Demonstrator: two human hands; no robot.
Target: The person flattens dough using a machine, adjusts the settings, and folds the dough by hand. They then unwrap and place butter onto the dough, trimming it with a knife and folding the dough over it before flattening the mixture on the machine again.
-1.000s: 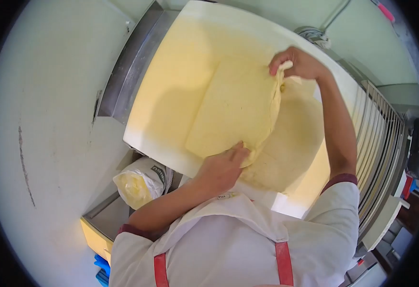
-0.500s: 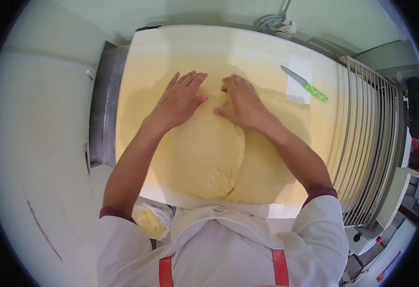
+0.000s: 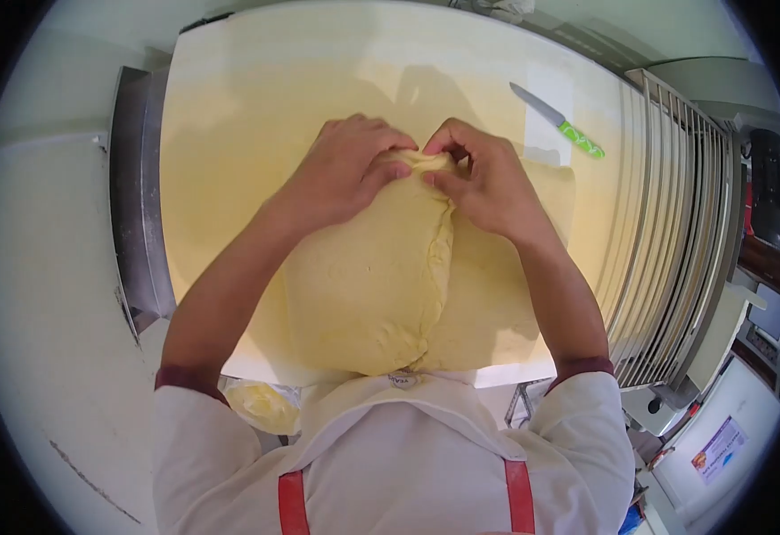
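A broad sheet of pale yellow dough [image 3: 354,285] lies on the white worktable [image 3: 256,98], its left part folded over the right part. A rough, crimped seam runs from the far edge down toward my body. At the far end of that fold, my left hand [image 3: 354,165] pinches the dough's edge between thumb and fingers. Close beside it, my right hand [image 3: 484,174] grips the same edge, thumb below and fingers curled over. A small lifted ridge of dough shows between the two hands.
A knife [image 3: 558,120] with a green patterned handle lies at the far right of the table. Beyond it, a metal rack [image 3: 675,241] borders the right side. A metal ledge [image 3: 136,196] flanks the left edge. Below the front edge sits a yellow mass in a bag [image 3: 265,406].
Both hands have come together at the far edge of the fold and now pinch the dough; before, they were spread above it. The camera view has shifted, moving the table upward.
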